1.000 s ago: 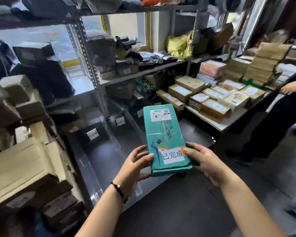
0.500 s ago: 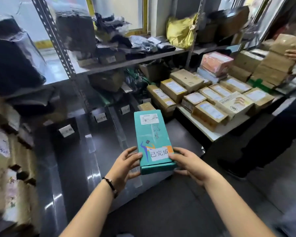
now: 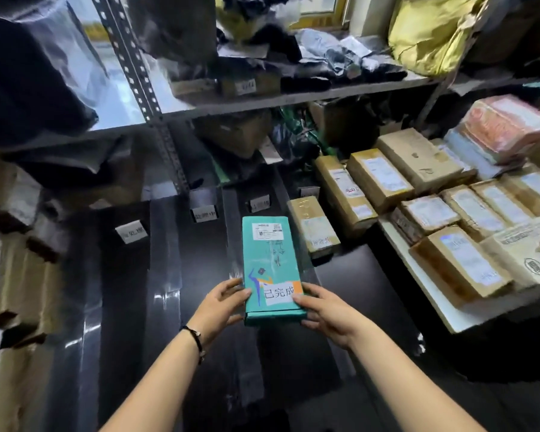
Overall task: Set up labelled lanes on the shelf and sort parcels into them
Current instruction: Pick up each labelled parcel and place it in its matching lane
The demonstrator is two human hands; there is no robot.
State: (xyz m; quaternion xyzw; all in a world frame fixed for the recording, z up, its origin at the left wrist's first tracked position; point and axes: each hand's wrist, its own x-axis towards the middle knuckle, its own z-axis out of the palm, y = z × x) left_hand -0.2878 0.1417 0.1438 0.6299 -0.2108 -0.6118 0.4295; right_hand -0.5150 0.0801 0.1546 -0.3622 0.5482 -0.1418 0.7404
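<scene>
The room is dim. Bright daylight comes from the window point(image 3: 318, 3), far above the left hand point(image 3: 222, 307). White shiny streaks sit on the dark shelf point(image 3: 122, 291) to that hand's left. The green parcel point(image 3: 273, 260) between it and the right hand point(image 3: 325, 313) looks sharp. The boxes point(image 3: 10, 275) far to the left are smeared and blurry. The post point(image 3: 138, 76) up on the left leans and bends.

Teal parcel point(image 3: 270, 260), brown boxes point(image 3: 381, 179)

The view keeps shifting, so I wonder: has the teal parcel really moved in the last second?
Yes. The teal parcel went forward; its far end now lies beside the brown box on the black shelf.
</scene>
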